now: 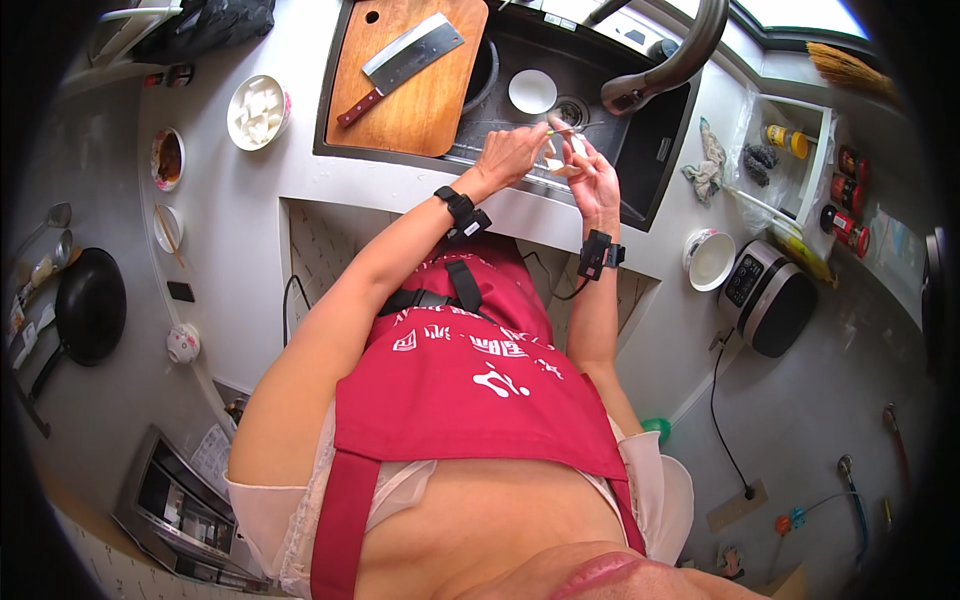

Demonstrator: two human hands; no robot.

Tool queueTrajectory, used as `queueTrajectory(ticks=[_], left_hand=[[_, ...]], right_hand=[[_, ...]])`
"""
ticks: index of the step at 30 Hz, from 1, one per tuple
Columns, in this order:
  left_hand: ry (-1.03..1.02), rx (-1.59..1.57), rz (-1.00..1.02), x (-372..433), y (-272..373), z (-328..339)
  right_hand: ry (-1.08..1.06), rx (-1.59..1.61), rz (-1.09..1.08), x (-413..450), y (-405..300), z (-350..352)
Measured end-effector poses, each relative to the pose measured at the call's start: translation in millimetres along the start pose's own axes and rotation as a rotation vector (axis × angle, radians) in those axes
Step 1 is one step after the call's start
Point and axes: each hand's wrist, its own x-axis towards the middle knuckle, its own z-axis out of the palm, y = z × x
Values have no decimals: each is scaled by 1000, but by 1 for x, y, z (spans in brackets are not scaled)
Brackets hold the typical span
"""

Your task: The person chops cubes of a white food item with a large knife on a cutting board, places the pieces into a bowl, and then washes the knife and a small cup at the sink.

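Over the sink (517, 131), my left hand (514, 154) grips a small thin-bladed tool with a yellow-green handle (552, 133), likely a paring knife or peeler. Its blade points right, against a white piece of food (577, 144). That piece sits in the raised fingers of my right hand (594, 184), palm turned up. A thin pale strip, like peel (553, 163), hangs between the hands. My fingers partly cover the piece, so its full shape is hidden. Below lies a small white bowl (532, 91) on the sink floor, near the drain (574, 111).
A wooden cutting board (420, 97) spans the sink's left side, bearing a cleaver (412, 54). The faucet (637, 90) overhangs the right. A bowl of white chunks (259, 112) stands left; another bowl (709, 260), a cloth (705, 165) and a countertop appliance (769, 296) stand right.
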Motion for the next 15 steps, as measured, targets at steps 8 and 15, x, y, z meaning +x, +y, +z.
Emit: queueTrajectory(ticks=[8,15], left_hand=[[48,-111,-222,-2,9,-3],[177,-771,-268,21,-22,17]], right_hand=[[95,-453,-167,-10,4,28],[-34,-594,-128,-23,0,31]])
